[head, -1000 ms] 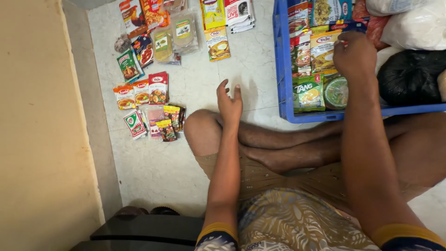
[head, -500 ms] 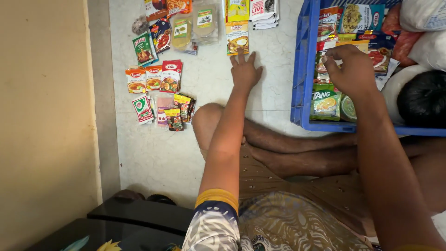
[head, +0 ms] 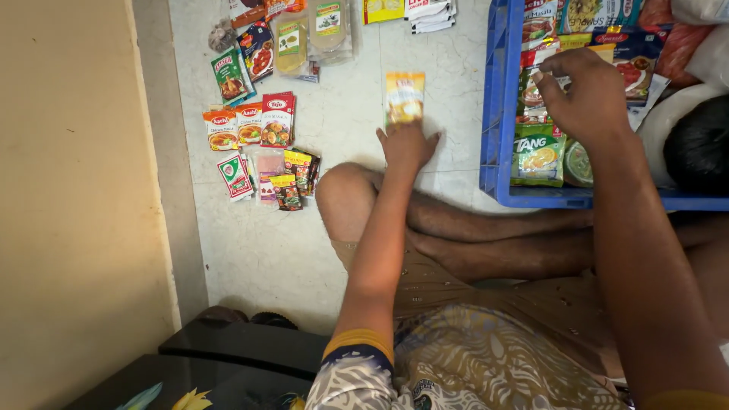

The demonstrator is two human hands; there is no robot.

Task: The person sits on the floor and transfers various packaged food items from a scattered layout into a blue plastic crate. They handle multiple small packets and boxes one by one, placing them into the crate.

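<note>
Pressing its fingers on the lower edge of a yellow packet [head: 405, 97] lying flat on the floor [head: 342, 250], the left hand [head: 407, 146] rests spread (packet apart from the sorted sachets [head: 262, 144]). The right hand [head: 585, 91] hovers half-curled over the blue crate [head: 495, 114], pinching nothing visible.

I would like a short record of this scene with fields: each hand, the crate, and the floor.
Left hand: flat on the floor, fingertips on the lower edge of a yellow packet
Right hand: inside the blue crate, fingers curled over the food packets
Floor: pale marble tile, small sachets laid in rows
Posture: person sits cross-legged
</note>
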